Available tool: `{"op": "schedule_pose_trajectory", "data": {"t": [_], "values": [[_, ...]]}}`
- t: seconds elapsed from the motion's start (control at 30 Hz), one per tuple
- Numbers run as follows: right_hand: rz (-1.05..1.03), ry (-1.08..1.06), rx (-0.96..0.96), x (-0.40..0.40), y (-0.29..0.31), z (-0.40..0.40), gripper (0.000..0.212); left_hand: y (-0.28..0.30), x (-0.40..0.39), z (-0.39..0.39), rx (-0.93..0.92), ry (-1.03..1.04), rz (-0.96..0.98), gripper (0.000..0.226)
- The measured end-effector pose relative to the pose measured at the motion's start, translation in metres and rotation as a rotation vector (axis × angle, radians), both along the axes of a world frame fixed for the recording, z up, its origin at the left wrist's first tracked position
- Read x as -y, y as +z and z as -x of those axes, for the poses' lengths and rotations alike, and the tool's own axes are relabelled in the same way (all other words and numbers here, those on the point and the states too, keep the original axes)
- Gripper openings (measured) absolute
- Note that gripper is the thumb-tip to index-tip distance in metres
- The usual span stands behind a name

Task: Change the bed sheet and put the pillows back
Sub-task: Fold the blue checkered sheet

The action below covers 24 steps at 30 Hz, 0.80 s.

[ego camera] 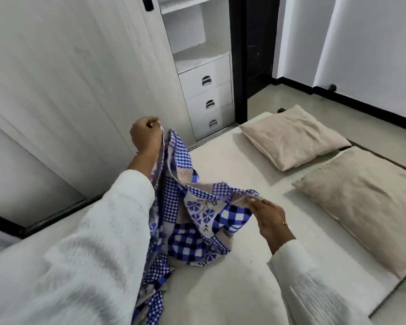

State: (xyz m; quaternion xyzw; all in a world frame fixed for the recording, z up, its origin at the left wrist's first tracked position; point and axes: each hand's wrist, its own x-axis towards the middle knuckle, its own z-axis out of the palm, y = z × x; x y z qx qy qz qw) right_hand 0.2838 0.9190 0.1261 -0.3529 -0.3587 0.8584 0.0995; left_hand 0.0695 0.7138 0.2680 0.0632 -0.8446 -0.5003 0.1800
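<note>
Sheet [188, 221] being unfolded: left hand [145, 134] fisted on one edge, raised; right hand [271, 218] pinches another, low. Probably fresh sheet. Next: spread over mattress [232, 160]; pillows [293, 137] beyond right hand need shifting.

light: even, soft, bright indoor; source not visible
shadows: faint, under both pillows [293, 137] on the mattress [220, 165]
glare: none
blur: left sleeve [85, 254] smeared (near lens), overall soft
distortion: wide-angle, wardrobe [68, 90] lines lean at edges
</note>
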Motion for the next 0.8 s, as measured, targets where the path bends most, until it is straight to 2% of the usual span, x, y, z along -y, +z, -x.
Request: {"op": "schedule_pose_trajectory", "data": {"t": [0.1,0.23,0.27,0.37,0.43,0.53,0.6,0.7,0.8], "values": [[0.049,-0.138,0.131,0.008,-0.015,0.002,0.035,-0.020,0.024,-0.019,-0.036,0.091,0.087,0.023],[0.028,-0.223,0.223,0.016,-0.021,0.003,0.030,-0.024,0.071,-0.036,0.002,0.187,0.138,0.029],[-0.042,-0.226,0.257,0.018,-0.022,0.003,0.027,-0.023,0.077,-0.043,0.016,0.181,0.154,0.028],[-0.474,-0.082,0.358,0.038,-0.020,0.002,0.011,-0.022,0.079,-0.077,0.022,0.073,0.155,0.025],[-0.674,-0.014,0.311,0.053,-0.008,0.000,0.012,-0.030,0.070,-0.103,0.051,-0.036,0.207,0.024],[-0.803,0.093,0.151,0.073,0.010,0.000,0.012,-0.046,0.050,-0.150,0.091,-0.137,0.217,0.030],[-0.823,0.169,0.087,0.085,0.017,0.002,0.014,-0.060,0.035,-0.176,0.119,-0.103,0.137,0.032],[-0.773,0.315,-0.005,0.099,0.027,0.000,0.005,-0.078,0.018,-0.211,0.209,-0.039,-0.015,0.029],[-0.859,0.435,-0.046,0.105,0.035,-0.007,0.014,-0.091,0.011,-0.234,0.223,0.026,-0.090,0.016]]}}
